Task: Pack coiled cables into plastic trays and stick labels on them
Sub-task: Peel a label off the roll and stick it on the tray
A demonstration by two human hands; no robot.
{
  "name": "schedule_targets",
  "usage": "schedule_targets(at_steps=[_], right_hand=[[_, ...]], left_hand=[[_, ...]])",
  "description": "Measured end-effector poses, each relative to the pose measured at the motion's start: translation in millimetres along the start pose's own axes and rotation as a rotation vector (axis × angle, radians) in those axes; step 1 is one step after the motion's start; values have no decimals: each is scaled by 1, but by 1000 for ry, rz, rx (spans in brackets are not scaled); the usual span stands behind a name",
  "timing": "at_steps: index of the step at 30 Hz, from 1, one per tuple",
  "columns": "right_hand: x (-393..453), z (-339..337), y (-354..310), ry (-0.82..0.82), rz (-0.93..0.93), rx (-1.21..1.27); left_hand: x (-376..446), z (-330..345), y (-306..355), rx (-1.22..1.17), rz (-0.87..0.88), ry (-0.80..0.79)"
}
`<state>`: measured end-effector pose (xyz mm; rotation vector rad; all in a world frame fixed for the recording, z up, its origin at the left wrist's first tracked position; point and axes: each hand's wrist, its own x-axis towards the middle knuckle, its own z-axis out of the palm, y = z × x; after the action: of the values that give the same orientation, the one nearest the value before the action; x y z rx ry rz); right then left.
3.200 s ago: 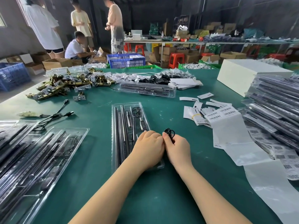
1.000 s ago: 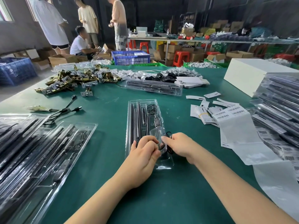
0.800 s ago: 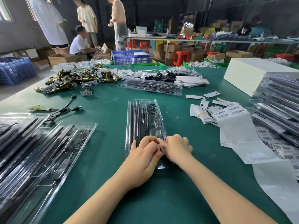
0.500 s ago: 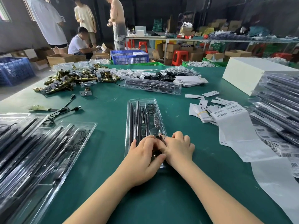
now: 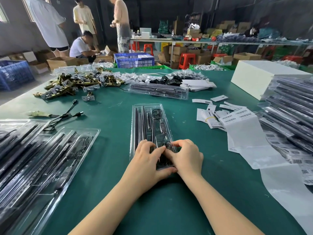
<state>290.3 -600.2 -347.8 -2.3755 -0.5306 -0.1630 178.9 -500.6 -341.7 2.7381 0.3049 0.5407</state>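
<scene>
Left hand [image 5: 147, 164] and right hand [image 5: 187, 156] together, fingers pressing black coiled cable [image 5: 164, 157] into clear plastic tray [image 5: 135, 126] on green bench [image 5: 108, 167]; packing step; label apparently next.

**What I cannot make out**

My left hand [image 5: 145, 160] and right hand [image 5: 186, 156] cover the near end of the clear tray [image 5: 149, 119], so the coiled cable [image 5: 163, 158] shows only in a sliver between them. The stacked trays [image 5: 33, 160] run off the left edge. The barcode labels [image 5: 237, 117] are too small to read.
</scene>
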Motion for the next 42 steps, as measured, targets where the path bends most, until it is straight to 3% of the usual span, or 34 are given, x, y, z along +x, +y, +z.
schedule_targets(at_steps=[3,10,16,22,24,28,29,33,37,42], right_hand=[[1,0,2,-43,-3,-27],[7,-13,13,-338,-96,-86],[5,-34,22,-559,-140,109],[-9,-30,21,-204,-74,245],[-14,-31,19,-221,-70,278],[6,-57,22,-576,-35,298],[17,-62,24,-540,-17,294],[69,-64,28,-138,-56,138],[125,-40,25,-172,-153,-53],[167,-18,46,-275,-35,-391]], left_hand=[[0,0,1,44,-9,-25],[4,-1,2,162,26,-67],[5,-3,1,181,45,-76],[4,-4,2,199,12,-99],[5,-4,2,198,-3,-97],[6,-4,2,217,8,-119],[7,-5,1,225,11,-126],[15,-6,-6,221,7,-151],[17,-3,-10,234,18,-172],[20,-3,-18,174,16,-192]])
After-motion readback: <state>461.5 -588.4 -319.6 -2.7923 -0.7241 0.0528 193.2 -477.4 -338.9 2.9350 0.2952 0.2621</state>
